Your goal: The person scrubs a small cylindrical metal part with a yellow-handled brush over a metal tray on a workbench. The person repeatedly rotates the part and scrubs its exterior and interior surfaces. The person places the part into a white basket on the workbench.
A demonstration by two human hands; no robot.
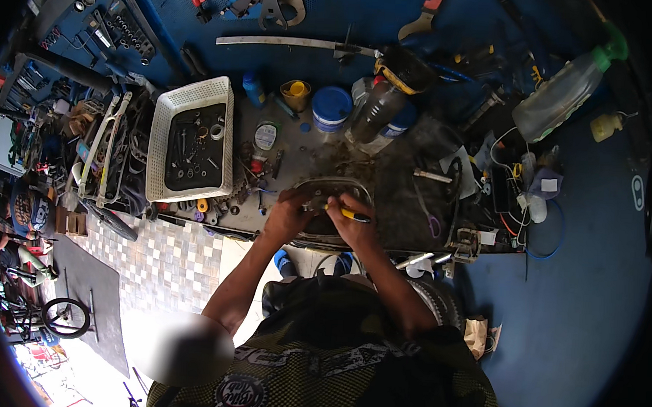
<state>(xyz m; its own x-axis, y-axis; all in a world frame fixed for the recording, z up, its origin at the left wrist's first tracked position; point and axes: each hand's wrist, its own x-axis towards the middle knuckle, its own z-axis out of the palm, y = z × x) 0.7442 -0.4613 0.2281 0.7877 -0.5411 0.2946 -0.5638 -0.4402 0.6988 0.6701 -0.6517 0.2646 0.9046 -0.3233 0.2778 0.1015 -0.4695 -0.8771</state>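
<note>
My right hand (349,218) is closed around a slim tool with a yellow-and-black handle (355,215). The handle's end sticks out to the right of my fingers, and the tool's tip is too dark to make out. Close on its left, my left hand (287,216) has its fingers curled in at the same work spot; what they pinch is hidden. Both hands are over the near edge of a shallow, dark tray with a pale rim (353,181) on the workbench. Small parts inside the tray are blurred.
On the left, a white plastic basket (227,154) contains bolts, rings and washers. Behind my hands are a blue-lidded tub (332,104), a yellow cup (296,91) and a dark bottle (377,110). Purple-handled scissors (433,224) and tangled cables lie right. Tools hang on the blue wall.
</note>
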